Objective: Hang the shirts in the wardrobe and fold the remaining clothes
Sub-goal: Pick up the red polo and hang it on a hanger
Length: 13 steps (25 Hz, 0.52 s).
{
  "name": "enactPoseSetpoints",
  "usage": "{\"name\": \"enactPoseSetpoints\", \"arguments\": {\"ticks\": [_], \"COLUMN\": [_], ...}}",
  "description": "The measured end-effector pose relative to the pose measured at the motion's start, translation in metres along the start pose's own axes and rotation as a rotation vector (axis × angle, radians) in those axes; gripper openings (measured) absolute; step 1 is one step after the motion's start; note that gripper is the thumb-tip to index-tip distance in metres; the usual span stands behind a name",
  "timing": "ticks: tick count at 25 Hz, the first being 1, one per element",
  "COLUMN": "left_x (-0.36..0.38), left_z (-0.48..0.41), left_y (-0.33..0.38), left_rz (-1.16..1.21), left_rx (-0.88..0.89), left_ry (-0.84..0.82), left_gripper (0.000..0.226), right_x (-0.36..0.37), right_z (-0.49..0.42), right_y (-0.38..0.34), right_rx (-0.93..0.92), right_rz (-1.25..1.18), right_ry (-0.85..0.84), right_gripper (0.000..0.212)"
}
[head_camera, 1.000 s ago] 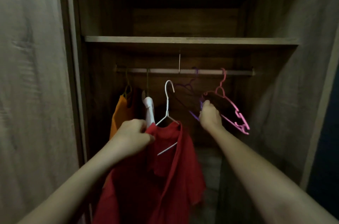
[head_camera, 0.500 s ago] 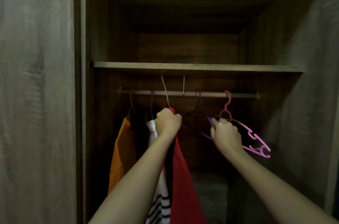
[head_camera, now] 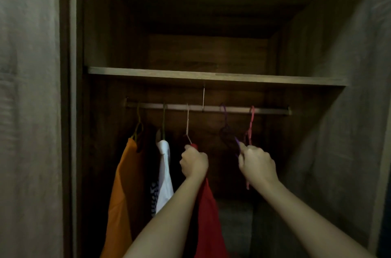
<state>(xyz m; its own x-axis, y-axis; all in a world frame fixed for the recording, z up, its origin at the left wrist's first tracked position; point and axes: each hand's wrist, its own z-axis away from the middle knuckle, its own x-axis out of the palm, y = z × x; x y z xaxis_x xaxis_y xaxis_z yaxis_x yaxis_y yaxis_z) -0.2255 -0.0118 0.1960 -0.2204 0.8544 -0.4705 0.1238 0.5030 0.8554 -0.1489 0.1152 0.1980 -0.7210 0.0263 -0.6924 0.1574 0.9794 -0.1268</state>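
A red shirt hangs on a white hanger whose hook sits over the metal rail. My left hand is shut on the shirt's shoulder at the hanger's neck. To its left hang an orange shirt and a white striped shirt. My right hand grips the lower edge of an empty purple hanger, with an empty pink hanger right beside it on the rail.
A wooden shelf runs just above the rail. The wardrobe's side walls close in at the left and right. The rail is bare between the white and purple hangers. The interior is dim.
My left hand raised the red shirt and the white hanger's hook went over the rail. My right hand kept hold of the purple hanger, and the pink hanger swung edge-on.
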Motion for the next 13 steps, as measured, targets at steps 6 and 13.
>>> {"name": "enactPoseSetpoints", "arguments": {"ticks": [6,13], "left_x": [-0.012,-0.034], "left_z": [0.012,0.083], "left_y": [-0.007,-0.024], "left_rz": [-0.307,-0.494], "left_rx": [0.029,0.07], "left_ry": [-0.127,-0.091], "left_gripper": [0.043,0.038], "right_x": [-0.001,-0.011], "right_z": [0.02,0.068], "right_y": [-0.009,-0.02], "right_rx": [0.046,-0.037], "right_rz": [-0.089,-0.183], "right_ry": [-0.035,-0.118], "right_gripper": [0.046,0.052]}}
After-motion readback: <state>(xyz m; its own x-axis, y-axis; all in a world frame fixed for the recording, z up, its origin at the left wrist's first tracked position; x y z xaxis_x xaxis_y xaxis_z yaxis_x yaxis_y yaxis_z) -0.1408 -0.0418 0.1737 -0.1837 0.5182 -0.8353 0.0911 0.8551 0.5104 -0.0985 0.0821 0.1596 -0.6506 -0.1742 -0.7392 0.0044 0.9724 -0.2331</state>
